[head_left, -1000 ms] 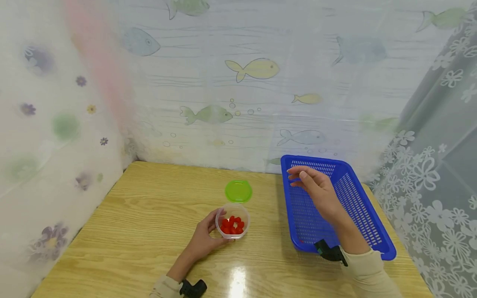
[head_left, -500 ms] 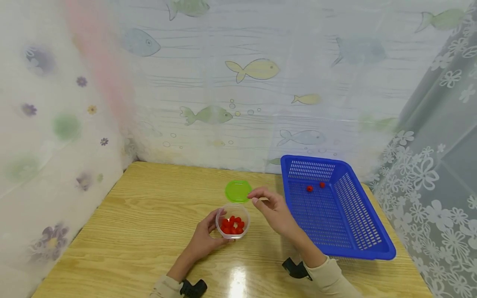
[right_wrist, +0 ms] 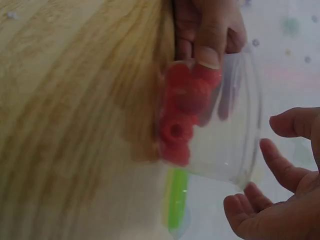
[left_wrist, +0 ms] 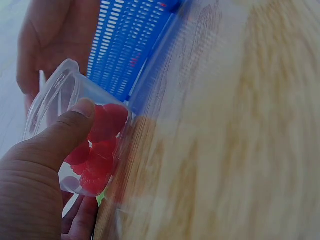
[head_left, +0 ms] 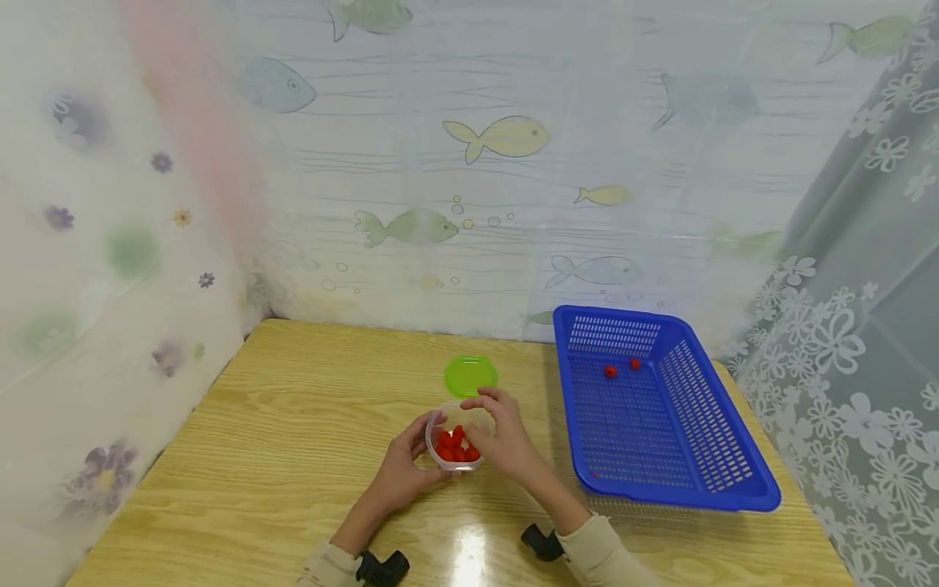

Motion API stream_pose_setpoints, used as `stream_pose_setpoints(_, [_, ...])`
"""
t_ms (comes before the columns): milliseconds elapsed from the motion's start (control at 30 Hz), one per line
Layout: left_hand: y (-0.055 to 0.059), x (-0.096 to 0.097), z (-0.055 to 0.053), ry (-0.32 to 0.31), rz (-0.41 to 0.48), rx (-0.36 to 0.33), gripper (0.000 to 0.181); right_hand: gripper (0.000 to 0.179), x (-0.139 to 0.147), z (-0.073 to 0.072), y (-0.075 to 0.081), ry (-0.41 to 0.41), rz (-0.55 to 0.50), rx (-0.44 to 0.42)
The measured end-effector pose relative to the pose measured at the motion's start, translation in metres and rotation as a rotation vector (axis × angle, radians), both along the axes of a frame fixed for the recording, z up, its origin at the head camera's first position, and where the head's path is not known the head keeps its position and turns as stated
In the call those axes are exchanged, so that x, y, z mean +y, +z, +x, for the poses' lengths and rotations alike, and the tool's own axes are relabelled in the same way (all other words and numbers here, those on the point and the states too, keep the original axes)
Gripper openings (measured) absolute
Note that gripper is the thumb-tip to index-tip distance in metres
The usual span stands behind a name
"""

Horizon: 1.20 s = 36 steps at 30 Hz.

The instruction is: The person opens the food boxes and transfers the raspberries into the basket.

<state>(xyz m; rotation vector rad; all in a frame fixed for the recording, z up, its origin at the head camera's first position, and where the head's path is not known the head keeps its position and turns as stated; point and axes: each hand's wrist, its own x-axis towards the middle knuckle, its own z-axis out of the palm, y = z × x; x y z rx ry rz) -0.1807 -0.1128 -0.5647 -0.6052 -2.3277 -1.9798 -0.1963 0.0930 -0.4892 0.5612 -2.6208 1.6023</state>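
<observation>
My left hand (head_left: 399,471) grips a clear plastic container (right_wrist: 222,145) from its left side, thumb and fingers around the wall. Several red raspberries (head_left: 453,447) lie in the bottom of it; one shows its hollow end in the right wrist view. At the container's right rim is my right hand (head_left: 508,440), thumb and fingers apart and bent over the opening. Nothing shows between those fingers in the right wrist view (right_wrist: 285,200). Just behind the container, a green lid (head_left: 469,375) lies flat on the table.
A blue perforated basket (head_left: 570,416) stands on the right of the wooden table (head_left: 293,408). Inside, near its far end, lie two raspberries (head_left: 610,371); a small red spot shows by its near left corner. Patterned sheets (head_left: 411,163) hang behind and beside the table.
My right hand has moved left from over the basket to the container's opening, uncovering the two raspberries in the basket. The left hand and container have stayed in place.
</observation>
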Motion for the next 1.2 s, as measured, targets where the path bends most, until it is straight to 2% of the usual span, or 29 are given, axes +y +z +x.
stream_pose_setpoints(200, [0.001,0.000,0.000,0.006,-0.007,-0.049,0.088,0.025,-0.005,-0.002,-0.009,0.076,0.018,-0.086])
stream_pose_setpoints(300, [0.001,0.000,0.000,-0.002,-0.013,-0.057,0.089,0.023,-0.007,-0.003,-0.014,0.082,0.018,-0.106])
stream_pose_setpoints(600, [0.001,0.000,0.001,0.006,-0.019,-0.042,0.090,0.014,-0.014,-0.010,-0.024,0.067,0.048,-0.063])
stream_pose_setpoints(900, [-0.001,0.000,-0.001,0.017,-0.016,-0.025,0.089,0.012,-0.015,-0.012,-0.019,0.098,0.178,-0.038])
stream_pose_setpoints(1200, [-0.002,-0.001,0.000,-0.006,-0.002,0.005,0.087,0.012,-0.017,-0.017,-0.015,0.115,0.301,-0.023])
